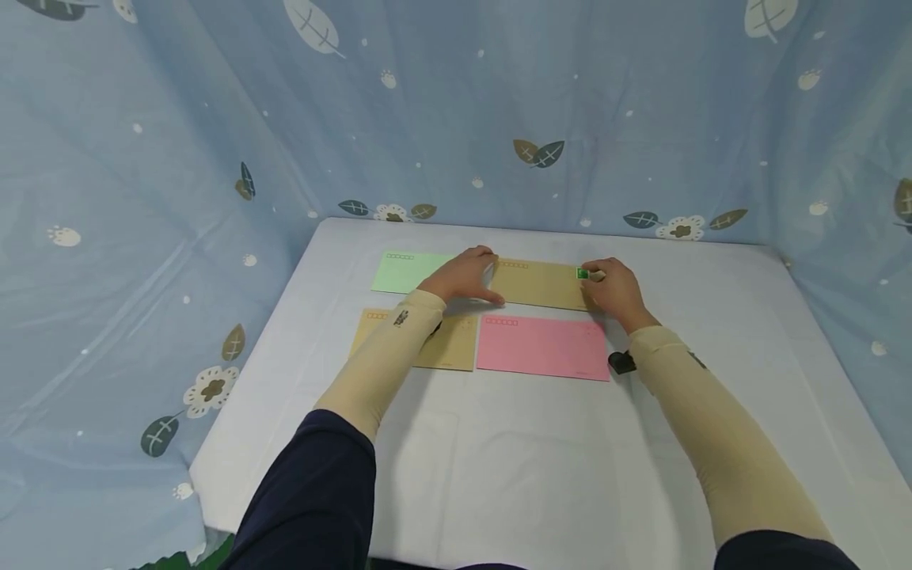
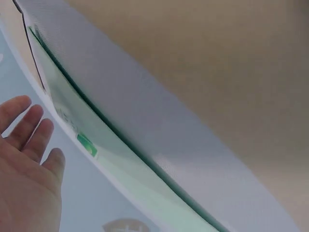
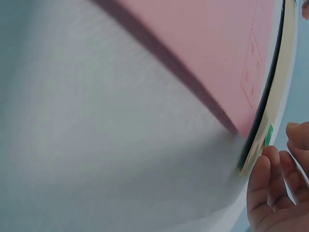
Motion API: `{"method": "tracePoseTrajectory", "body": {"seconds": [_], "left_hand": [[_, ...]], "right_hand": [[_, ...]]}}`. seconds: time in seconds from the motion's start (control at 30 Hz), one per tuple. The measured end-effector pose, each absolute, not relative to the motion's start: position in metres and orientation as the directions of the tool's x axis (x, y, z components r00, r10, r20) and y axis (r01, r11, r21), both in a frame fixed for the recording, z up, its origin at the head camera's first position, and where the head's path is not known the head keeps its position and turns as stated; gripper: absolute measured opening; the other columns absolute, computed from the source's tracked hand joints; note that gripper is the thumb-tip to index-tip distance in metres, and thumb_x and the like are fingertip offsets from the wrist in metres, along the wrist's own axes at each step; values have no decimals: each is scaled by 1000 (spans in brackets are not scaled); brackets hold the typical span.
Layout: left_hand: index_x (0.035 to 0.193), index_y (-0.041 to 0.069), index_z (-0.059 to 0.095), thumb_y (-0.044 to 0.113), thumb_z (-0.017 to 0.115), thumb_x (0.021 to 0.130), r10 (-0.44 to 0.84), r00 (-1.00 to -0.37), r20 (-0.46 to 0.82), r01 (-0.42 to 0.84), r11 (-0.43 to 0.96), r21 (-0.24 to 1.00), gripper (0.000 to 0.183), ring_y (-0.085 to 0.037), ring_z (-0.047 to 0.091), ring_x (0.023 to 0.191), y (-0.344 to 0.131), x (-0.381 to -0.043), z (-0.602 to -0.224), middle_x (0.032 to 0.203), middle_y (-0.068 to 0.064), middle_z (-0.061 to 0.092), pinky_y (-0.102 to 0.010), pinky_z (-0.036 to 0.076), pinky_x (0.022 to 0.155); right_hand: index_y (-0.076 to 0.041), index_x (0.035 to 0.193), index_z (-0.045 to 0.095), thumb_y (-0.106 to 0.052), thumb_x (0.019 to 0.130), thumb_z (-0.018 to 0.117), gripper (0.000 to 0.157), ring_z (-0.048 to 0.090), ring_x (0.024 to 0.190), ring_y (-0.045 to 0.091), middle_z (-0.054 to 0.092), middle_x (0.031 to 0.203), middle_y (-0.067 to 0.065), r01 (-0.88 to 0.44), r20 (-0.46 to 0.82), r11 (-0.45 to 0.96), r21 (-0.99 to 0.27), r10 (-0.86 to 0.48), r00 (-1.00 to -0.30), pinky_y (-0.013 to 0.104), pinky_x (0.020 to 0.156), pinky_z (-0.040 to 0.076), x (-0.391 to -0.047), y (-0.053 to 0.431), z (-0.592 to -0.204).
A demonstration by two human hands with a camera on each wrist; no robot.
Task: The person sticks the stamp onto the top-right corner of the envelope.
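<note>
A tan envelope (image 1: 536, 283) with a row of small boxes lies at the back of the table between both hands. On its upper right corner is a green stamp (image 1: 582, 273). My right hand (image 1: 618, 294) is at that right end, fingertips by the stamp; the thumb stands apart from the fingers in the right wrist view. My left hand (image 1: 461, 277) rests at the envelope's left end with thumb and fingers spread. Left of it lies a light green envelope (image 1: 403, 273), whose green stamp (image 2: 87, 144) shows in the left wrist view.
In the front row, a pink envelope (image 1: 543, 348) lies beside a second tan envelope (image 1: 443, 355), partly covered by the left forearm. A white cloth covers the table (image 1: 499, 459). Blue patterned curtains (image 1: 456, 103) hang behind it and along the sides.
</note>
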State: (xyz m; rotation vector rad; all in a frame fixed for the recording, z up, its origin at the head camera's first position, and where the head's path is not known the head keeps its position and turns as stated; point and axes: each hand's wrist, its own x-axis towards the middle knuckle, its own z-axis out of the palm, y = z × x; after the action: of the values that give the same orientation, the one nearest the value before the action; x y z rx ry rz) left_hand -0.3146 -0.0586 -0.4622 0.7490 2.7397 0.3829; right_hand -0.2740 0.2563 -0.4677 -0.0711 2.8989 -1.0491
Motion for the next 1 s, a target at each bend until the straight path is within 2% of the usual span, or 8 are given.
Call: {"method": "tracePoseTrajectory", "body": {"seconds": [0.3, 0.77, 1.0], "left_hand": [[160, 12, 34, 68, 77, 78, 536, -822, -190, 467, 827, 313, 108, -23, 26, 151, -65, -314, -463, 164, -7, 29, -38, 28, 122], [161, 13, 31, 66, 76, 80, 507, -833, -219, 434, 846, 309, 107, -23, 19, 154, -77, -303, -454, 166, -7, 25, -39, 24, 123], [160, 12, 32, 69, 75, 79, 516, -831, -209, 440, 838, 322, 108, -25, 21, 153, -83, -302, -457, 165, -8, 27, -41, 25, 123]], "right_hand": [[1, 138, 60, -16, 101, 60, 41, 58, 118, 41, 54, 137, 22, -32, -22, 786, -618, -58, -998, 56, 96, 49, -263, 266, -459], [0, 138, 60, -20, 102, 61, 41, 60, 113, 40, 57, 133, 22, -20, 0, 783, -621, -25, -1000, 51, 84, 54, -251, 279, -462], [0, 138, 60, -19, 102, 62, 41, 60, 112, 39, 57, 134, 22, -11, -6, 786, -618, -18, -1000, 48, 81, 55, -245, 281, -460]]}}
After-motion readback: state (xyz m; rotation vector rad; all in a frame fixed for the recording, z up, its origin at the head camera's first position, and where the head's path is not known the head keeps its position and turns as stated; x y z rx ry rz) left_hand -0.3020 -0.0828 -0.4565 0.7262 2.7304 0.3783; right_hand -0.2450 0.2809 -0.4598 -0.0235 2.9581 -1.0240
